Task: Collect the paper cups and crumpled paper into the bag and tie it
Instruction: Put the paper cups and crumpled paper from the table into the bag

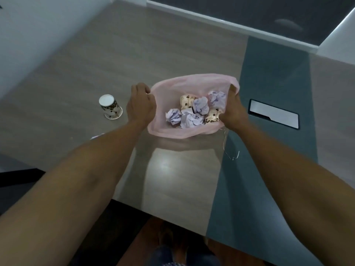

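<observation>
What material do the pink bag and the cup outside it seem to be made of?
Pink bag: thin, translucent plastic film, probably; its contents show through and its rim wrinkles softly. Cup, upside down on the table: seemingly matte paper, white with brown spots.

Glossy table [134, 60], perhaps dark window [249, 10]

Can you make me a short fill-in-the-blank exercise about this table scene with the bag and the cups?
1. The bag held open by both hands is ____ in colour.
2. The paper cup left on the table stands ____ of the left hand.
3. That cup stands ____ side up.
4. The right hand holds the bag's ____.

Missing words: pink; left; bottom; rim
</observation>
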Tool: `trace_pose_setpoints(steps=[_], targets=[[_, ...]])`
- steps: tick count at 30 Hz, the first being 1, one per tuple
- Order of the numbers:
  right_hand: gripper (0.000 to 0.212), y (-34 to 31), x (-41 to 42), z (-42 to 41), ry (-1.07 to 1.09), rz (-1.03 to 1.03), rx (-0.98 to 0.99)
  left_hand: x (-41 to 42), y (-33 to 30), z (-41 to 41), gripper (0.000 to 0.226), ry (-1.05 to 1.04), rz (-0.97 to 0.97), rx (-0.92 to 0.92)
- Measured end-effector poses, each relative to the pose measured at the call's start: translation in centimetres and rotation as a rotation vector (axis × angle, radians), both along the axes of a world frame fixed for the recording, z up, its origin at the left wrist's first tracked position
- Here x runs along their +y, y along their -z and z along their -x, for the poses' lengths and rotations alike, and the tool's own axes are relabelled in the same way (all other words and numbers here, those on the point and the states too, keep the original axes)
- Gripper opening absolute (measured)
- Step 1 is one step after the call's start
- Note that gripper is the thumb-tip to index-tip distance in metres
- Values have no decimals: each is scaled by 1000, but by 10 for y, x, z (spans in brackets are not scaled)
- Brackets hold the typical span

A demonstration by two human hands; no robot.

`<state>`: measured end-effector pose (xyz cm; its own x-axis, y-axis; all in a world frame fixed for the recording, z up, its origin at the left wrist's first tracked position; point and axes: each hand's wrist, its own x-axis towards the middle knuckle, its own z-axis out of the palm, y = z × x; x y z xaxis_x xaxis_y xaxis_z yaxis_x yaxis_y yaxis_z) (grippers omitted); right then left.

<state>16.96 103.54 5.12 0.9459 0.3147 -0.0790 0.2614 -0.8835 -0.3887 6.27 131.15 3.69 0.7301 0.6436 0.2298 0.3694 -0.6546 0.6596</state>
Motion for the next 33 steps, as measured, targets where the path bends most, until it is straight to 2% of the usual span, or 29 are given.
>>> trace_pose_setpoints(steps=[2,7,9,11,14,16,18,20,21,22,24,27,29,31,33], targets=[[114,-2,-4,-7,12,16,6,28,3,-12,30,38,-48,134],[110,-3,-9,-20,38,24,-6,81,22,-46,77,338,-128,563],[108,1,-7,-21,38,19,-14,92,35,-59,83,382,-139,694],[107,6,-7,-22,24,23,-17,94,48,-65,83,398,-129,733],[110,10,-3,-21,4,53,-19,91,63,-60,64,379,-156,638],[111,9,2,-19,7,54,-22,81,59,-48,55,297,-197,461],[108,5,8,-14,8,44,-26,64,42,-40,54,73,-158,204],[105,0,13,-10,8,33,-25,45,19,-33,59,-189,-40,-117],[104,-2,16,-8,8,35,-24,34,7,-28,61,-249,-9,-281],[103,-4,18,-6,9,37,-20,24,-1,-22,60,-229,16,-432],[102,-7,21,-3,12,43,-12,-1,-9,-7,57,-2,82,-599],[102,-8,24,-2,17,42,-5,-37,0,7,51,426,28,-568],[103,-7,25,-2,12,23,-11,-53,18,4,46,593,-40,-502],[101,-6,26,-2,12,12,-14,-62,37,-5,47,646,-68,-377],[98,-5,26,-2,11,1,-23,-64,49,-18,47,599,-98,-200]])
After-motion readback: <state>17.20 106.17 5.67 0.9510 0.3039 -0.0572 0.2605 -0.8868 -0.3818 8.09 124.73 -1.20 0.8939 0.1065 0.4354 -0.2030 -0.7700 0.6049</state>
